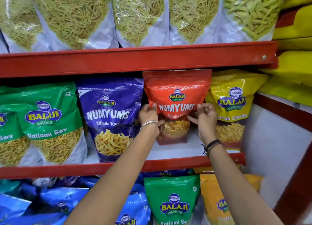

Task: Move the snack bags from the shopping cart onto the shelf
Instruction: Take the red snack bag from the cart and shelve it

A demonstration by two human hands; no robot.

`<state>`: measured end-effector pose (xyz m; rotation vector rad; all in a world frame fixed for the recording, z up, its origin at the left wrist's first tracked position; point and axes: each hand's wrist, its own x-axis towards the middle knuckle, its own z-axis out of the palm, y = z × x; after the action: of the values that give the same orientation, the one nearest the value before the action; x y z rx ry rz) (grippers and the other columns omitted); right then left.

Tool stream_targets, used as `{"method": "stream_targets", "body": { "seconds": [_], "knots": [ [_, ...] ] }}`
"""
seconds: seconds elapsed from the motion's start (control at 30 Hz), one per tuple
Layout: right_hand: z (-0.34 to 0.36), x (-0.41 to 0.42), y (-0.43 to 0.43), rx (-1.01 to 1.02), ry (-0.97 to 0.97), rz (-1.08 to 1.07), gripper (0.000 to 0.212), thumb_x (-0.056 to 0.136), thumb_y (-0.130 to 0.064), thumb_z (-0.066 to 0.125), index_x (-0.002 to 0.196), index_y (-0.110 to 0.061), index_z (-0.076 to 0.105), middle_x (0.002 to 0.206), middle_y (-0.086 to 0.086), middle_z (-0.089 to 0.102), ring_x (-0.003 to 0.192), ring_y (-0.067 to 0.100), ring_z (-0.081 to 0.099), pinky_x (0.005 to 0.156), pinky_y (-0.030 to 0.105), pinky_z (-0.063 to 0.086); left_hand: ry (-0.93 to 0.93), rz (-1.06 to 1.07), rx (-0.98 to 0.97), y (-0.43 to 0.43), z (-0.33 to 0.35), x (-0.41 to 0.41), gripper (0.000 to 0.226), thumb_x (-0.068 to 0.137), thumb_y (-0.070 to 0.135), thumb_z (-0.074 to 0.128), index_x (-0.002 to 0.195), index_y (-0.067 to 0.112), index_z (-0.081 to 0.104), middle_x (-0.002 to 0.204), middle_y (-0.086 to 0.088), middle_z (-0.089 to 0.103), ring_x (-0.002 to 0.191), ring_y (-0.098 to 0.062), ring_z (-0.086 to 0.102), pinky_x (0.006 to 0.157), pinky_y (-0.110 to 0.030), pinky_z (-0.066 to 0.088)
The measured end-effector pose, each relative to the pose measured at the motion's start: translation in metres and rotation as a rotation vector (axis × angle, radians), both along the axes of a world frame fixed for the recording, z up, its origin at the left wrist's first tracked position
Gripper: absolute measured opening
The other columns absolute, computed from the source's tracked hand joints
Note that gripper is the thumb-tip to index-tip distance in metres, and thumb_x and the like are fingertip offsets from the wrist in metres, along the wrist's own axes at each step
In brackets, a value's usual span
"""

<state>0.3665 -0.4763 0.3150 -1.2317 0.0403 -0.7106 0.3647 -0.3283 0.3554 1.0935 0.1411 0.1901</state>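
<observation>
A red Numyums snack bag (177,93) stands upright on the middle shelf (168,164), between a purple Numyums bag (109,116) and a yellow Balaji bag (231,106). My left hand (149,116) pinches the red bag's left edge. My right hand (205,118) grips its right side at the same height. The bag's top touches the underside of the red shelf rail (135,60) above. The shopping cart is out of view.
Green Ratlami Sev bags (42,123) fill the middle shelf's left. Clear sev bags (135,16) line the top shelf. Below sit blue bags (59,204), a green bag (173,204) and an orange bag (217,202). A white side panel (273,148) closes the right end.
</observation>
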Motion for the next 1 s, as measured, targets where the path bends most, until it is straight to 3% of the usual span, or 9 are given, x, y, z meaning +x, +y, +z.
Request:
{"method": "stream_targets", "body": {
  "seconds": [0.07, 0.13, 0.23, 0.3, 0.37, 0.43, 0.67, 0.87, 1.0],
  "knots": [
    [0.000, 0.007, 0.004, -0.005, 0.007, 0.038, 0.012, 0.094, -0.014, 0.044, 0.085, -0.016, 0.051, 0.088, 0.001, 0.054, 0.081, 0.009, 0.052, 0.091, 0.051, 0.052, 0.023, 0.018, -0.017, -0.001, -0.003, 0.007, 0.007, 0.092, 0.021, 0.046, 0.097, 0.016, 0.048, 0.124, -0.015, 0.054, 0.109, -0.034, 0.051, 0.064, -0.042, 0.051],
    [-0.003, 0.009, 0.006, -0.057, 0.007, 0.092, 0.016, 0.095, -0.018, 0.042, 0.105, -0.011, 0.053, 0.098, 0.000, 0.055, 0.092, 0.009, 0.053, 0.100, 0.048, 0.045, -0.012, 0.022, -0.005, 0.003, -0.016, 0.012, 0.027, 0.092, 0.026, 0.045, 0.115, 0.012, 0.044, 0.137, -0.016, 0.046, 0.122, -0.038, 0.047, 0.070, -0.039, 0.052],
    [-0.017, 0.005, 0.002, -0.181, 0.142, 0.095, 0.044, 0.094, -0.039, 0.038, 0.131, -0.016, 0.043, 0.124, -0.002, 0.048, 0.120, 0.017, 0.046, 0.109, 0.047, 0.036, -0.101, -0.010, 0.244, 0.013, -0.042, 0.011, 0.046, 0.090, 0.044, 0.039, 0.131, 0.023, 0.036, 0.143, -0.008, 0.040, 0.128, -0.033, 0.044, 0.091, -0.043, 0.049],
    [-0.031, -0.002, 0.000, -0.267, 0.330, 0.139, 0.071, 0.082, -0.068, 0.031, 0.138, -0.025, 0.035, 0.141, -0.002, 0.042, 0.134, 0.022, 0.036, 0.114, 0.050, 0.027, -0.114, -0.068, 0.535, 0.018, -0.061, 0.005, 0.055, 0.088, 0.057, 0.027, 0.137, 0.033, 0.028, 0.148, -0.001, 0.033, 0.136, -0.025, 0.034, 0.111, -0.045, 0.033],
    [-0.043, -0.003, -0.001, -0.250, 0.454, 0.234, 0.106, 0.056, -0.093, 0.025, 0.141, -0.029, 0.030, 0.152, -0.001, 0.032, 0.139, 0.022, 0.029, 0.115, 0.053, 0.023, -0.075, -0.226, 0.611, 0.021, -0.073, -0.002, 0.077, 0.073, 0.077, 0.017, 0.140, 0.040, 0.018, 0.154, 0.004, 0.022, 0.141, -0.023, 0.025, 0.117, -0.049, 0.022],
    [-0.049, -0.004, -0.004, -0.260, 0.476, 0.259, 0.118, 0.044, -0.099, 0.022, 0.141, -0.031, 0.030, 0.153, 0.000, 0.031, 0.140, 0.022, 0.028, 0.115, 0.054, 0.022, -0.030, -0.339, 0.607, 0.024, -0.081, -0.006, 0.097, 0.052, 0.090, 0.011, 0.138, 0.046, 0.016, 0.156, 0.005, 0.020, 0.141, -0.026, 0.023, 0.117, -0.053, 0.017],
    [-0.040, -0.041, -0.008, -0.303, 0.449, 0.293, 0.113, 0.050, -0.095, 0.023, 0.139, -0.027, 0.038, 0.150, 0.003, 0.037, 0.135, 0.023, 0.036, 0.115, 0.053, 0.022, -0.051, -0.397, 0.538, 0.033, -0.064, -0.038, 0.061, 0.089, 0.049, -0.004, 0.143, 0.028, 0.015, 0.154, -0.003, 0.022, 0.140, -0.030, 0.027, 0.114, -0.041, 0.024],
    [-0.042, -0.071, -0.012, -0.278, 0.382, 0.300, 0.079, 0.083, -0.065, 0.012, 0.128, -0.014, 0.053, 0.134, 0.008, 0.054, 0.113, 0.022, 0.055, 0.097, 0.033, 0.035, -0.070, -0.437, 0.591, 0.043, -0.063, -0.068, 0.063, 0.088, 0.051, -0.006, 0.141, 0.031, 0.021, 0.151, 0.001, 0.030, 0.132, -0.030, 0.042, 0.107, -0.035, 0.031],
    [-0.041, -0.083, -0.013, -0.292, 0.420, 0.311, 0.094, 0.066, -0.078, 0.016, 0.124, -0.018, 0.057, 0.131, 0.009, 0.058, 0.107, 0.020, 0.058, 0.102, 0.039, 0.036, -0.077, -0.452, 0.643, 0.050, -0.070, -0.070, 0.077, 0.076, 0.069, -0.001, 0.140, 0.035, 0.026, 0.152, -0.001, 0.031, 0.128, -0.033, 0.046, 0.113, -0.047, 0.033]
  ]
}}
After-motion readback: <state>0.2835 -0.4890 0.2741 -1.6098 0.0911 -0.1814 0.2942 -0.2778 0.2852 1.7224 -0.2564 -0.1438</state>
